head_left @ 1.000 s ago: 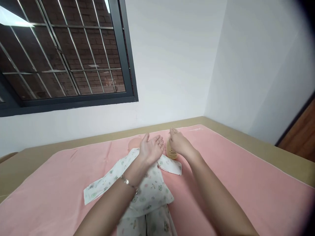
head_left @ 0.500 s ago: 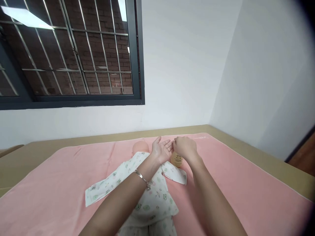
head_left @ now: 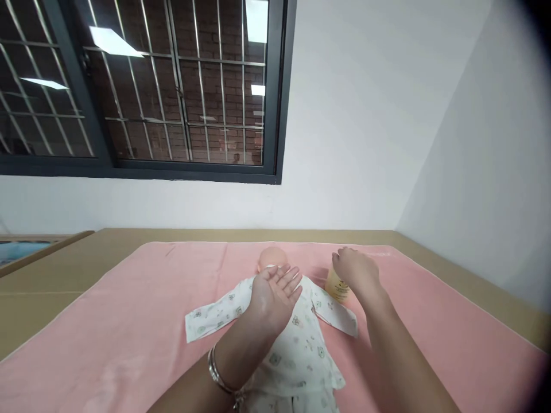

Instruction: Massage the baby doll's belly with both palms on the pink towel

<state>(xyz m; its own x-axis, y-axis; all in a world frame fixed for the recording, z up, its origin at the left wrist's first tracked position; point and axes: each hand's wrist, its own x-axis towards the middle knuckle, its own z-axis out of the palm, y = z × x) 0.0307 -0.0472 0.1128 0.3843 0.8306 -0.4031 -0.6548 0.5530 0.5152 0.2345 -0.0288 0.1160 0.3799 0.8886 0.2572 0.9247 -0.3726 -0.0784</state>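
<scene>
- Left hand [head_left: 275, 289]: palm turned up, fingers flat and spread a little, nothing in it. Hovers over the chest of the baby doll in white printed cotton romper [head_left: 297, 338]. Silver metal chain bracelet [head_left: 217, 376] on the wrist.
- Right hand [head_left: 357, 269]: fingers curled downward over the top of the small squat amber plastic bottle [head_left: 336, 287]. Loosely cupped. Can't tell if fingertips actually touch the cap; the cap is hidden under the hand.
- Bottle: upright, rounded body, pale label w/ small dark print, unreadable. Stands on the pink terry towel [head_left: 129, 344] just beside the doll's sleeve on the right side, toward the far edge of the towel.
- Doll: lies face up, head toward far edge. Bald smooth peach vinyl head [head_left: 272, 256], partly hidden behind left fingertips. Romper is soft, wrinkled, w/ small green and pink animal print; both sleeves splayed out sideways, flat, look empty at the ends. Lower body runs out of frame at the near edge.
- Towel: matte, soft nap, few shallow creases near far-left corner; thin pale hem along edges. Covers most of the tan flat-topped bed surface [head_left: 51, 269]; tan border shows along far, left and right edges.
- Surroundings: plain white walls meet at the corner far right. Dark metal-framed window [head_left: 172, 103] w/ grey bar grille, red brick behind, ceiling-light reflections in the glass.
</scene>
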